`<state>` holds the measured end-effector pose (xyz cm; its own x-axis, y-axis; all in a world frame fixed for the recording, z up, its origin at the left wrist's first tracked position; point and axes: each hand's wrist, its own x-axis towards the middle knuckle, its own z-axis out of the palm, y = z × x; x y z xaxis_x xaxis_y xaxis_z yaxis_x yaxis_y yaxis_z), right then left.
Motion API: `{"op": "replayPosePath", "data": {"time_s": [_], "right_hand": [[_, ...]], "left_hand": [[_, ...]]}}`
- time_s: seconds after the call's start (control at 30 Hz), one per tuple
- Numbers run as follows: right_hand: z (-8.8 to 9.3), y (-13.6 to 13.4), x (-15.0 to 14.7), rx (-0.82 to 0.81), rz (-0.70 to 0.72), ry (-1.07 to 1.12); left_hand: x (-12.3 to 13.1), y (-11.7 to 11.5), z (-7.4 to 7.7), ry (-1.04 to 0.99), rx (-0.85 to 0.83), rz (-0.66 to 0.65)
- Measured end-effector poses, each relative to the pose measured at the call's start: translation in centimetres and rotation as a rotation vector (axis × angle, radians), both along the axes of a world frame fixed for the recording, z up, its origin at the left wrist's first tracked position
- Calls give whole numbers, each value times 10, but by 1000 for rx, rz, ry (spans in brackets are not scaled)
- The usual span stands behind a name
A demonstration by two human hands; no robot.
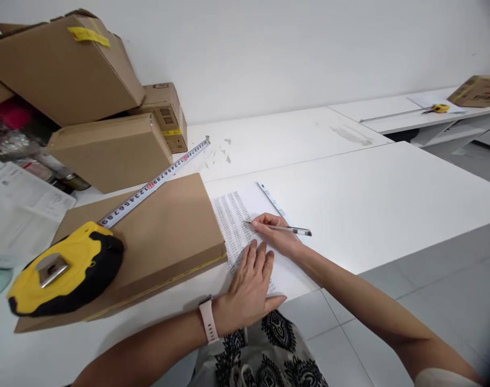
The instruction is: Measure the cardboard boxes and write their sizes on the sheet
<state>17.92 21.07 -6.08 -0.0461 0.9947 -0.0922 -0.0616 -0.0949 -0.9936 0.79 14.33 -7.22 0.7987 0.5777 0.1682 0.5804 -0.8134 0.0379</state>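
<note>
My right hand [279, 234] grips a pen [287, 229], its tip touching a printed sheet of paper [231, 212] covered in columns of small characters. Flat across the lower part of that sheet lies my left hand [251, 282], fingers stretched out, with a pale pink watch band on the wrist. Just left of the paper is a flat cardboard box [164, 231]. On the box rests a yellow and black tape measure [65, 271], its blade [148, 188] drawn out diagonally past the box's far edge. A thin blue-and-white strip [273, 200] runs along the paper's right edge.
More cardboard boxes [108, 148] are stacked at the back left, one large box [63, 64] leaning on top. Loose papers [17, 207] lie at the far left. Another table at the far right holds a second tape measure [440, 108] and a box [478, 91].
</note>
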Motion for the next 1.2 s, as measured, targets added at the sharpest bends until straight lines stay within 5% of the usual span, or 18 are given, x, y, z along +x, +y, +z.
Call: {"op": "replayPosePath", "data": {"time_s": [0.57, 1.2], "right_hand": [[-6, -1, 17, 162, 40, -236], [-10, -7, 14, 133, 51, -408]], "left_hand": [[-1, -1, 9, -4, 26, 10], [2, -2, 9, 42, 57, 13]]}}
